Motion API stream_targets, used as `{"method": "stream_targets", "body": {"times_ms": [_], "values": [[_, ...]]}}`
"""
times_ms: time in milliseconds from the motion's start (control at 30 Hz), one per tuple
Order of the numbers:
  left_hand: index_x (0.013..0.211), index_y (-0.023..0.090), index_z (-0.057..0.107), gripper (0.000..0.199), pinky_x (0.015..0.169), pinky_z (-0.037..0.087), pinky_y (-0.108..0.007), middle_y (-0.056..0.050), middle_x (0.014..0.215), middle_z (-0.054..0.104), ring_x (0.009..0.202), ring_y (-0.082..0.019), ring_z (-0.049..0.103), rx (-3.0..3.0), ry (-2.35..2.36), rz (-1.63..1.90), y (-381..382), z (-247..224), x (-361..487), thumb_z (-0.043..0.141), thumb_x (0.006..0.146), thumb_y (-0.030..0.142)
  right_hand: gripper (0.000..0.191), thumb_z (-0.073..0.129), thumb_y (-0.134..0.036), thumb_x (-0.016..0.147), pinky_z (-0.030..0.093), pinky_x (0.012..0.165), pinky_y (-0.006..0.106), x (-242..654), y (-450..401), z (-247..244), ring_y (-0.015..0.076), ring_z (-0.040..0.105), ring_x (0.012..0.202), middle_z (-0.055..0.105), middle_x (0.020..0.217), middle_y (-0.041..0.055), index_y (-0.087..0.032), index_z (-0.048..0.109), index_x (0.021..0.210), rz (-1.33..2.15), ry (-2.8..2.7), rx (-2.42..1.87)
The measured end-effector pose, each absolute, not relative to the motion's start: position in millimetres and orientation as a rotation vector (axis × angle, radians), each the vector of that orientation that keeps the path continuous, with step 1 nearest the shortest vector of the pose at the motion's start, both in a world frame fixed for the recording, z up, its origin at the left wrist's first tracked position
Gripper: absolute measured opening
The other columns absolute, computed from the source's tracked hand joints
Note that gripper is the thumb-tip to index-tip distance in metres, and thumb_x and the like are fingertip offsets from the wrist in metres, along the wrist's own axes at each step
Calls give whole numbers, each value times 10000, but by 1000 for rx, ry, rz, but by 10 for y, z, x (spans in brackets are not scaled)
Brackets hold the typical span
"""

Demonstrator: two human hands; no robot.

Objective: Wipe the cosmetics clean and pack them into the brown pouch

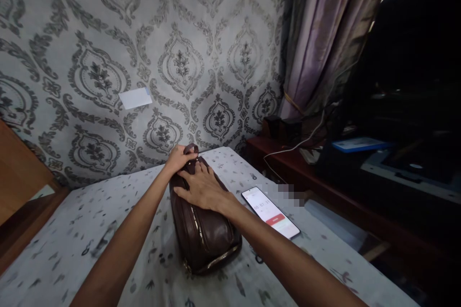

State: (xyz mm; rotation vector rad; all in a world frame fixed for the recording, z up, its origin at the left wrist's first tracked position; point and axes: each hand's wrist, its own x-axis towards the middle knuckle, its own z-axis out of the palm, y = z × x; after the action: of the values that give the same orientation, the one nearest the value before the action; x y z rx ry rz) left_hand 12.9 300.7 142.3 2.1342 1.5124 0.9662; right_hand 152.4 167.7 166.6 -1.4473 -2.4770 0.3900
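A dark brown leather bag with gold-toned zippers lies lengthwise on the bed's patterned sheet. At its far end, my left hand is closed around the short strap. My right hand rests flat on the top of the bag, its fingers spread and pointing away from me. The zipper along the top and the one at the near end both look closed. Part of the bag's upper face is hidden under my right hand.
Right of the bag, a phone lies face up showing a running timer. A dark red table with a white cable and a blue-edged item stands at the right. Patterned wallpaper rises behind the bed; a wooden panel is at the left.
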Motion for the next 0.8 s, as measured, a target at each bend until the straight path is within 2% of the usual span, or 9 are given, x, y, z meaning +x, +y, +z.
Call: {"method": "stream_targets", "body": {"times_ms": [233,400,500,633,800], "values": [[810,157,722,211,705,474,-259,-5,735,709,747,-178,641,2249,1547,804,2932,1561,-2,626,763,339,604,455,-554,975,171,1175,607,1562,1647,1695,418,201,1510,312,1616,198,-249,444,1496,377,-2497,-1438],[768,147,712,214,742,459,-299,-45,711,692,766,-219,641,2351,1766,656,2783,1652,-206,611,806,331,662,457,-565,969,200,1173,624,1625,1559,1721,425,151,1522,248,1649,182,-220,397,1531,358,-2508,-1448],[784,149,707,213,804,461,-323,-85,804,715,858,-250,658,2404,1882,592,2693,1670,-224,603,844,325,678,440,-560,976,187,1185,631,1634,1523,1706,434,129,1523,213,1668,135,-212,360,1552,378,-2512,-1450],[863,145,704,215,895,455,-349,-138,999,729,1016,-286,650,2456,1996,549,2599,1672,-157,592,885,327,657,431,-541,985,191,1179,646,1620,1509,1672,429,145,1521,234,1665,118,-218,361,1552,356,-2499,-1441],[923,139,706,222,887,461,-338,-144,1041,734,1030,-278,657,2463,2073,524,2521,1683,-91,565,918,310,634,437,-520,986,193,1169,657,1601,1503,1651,433,176,1512,248,1661,114,-227,375,1545,348,-2476,-1458]]}}
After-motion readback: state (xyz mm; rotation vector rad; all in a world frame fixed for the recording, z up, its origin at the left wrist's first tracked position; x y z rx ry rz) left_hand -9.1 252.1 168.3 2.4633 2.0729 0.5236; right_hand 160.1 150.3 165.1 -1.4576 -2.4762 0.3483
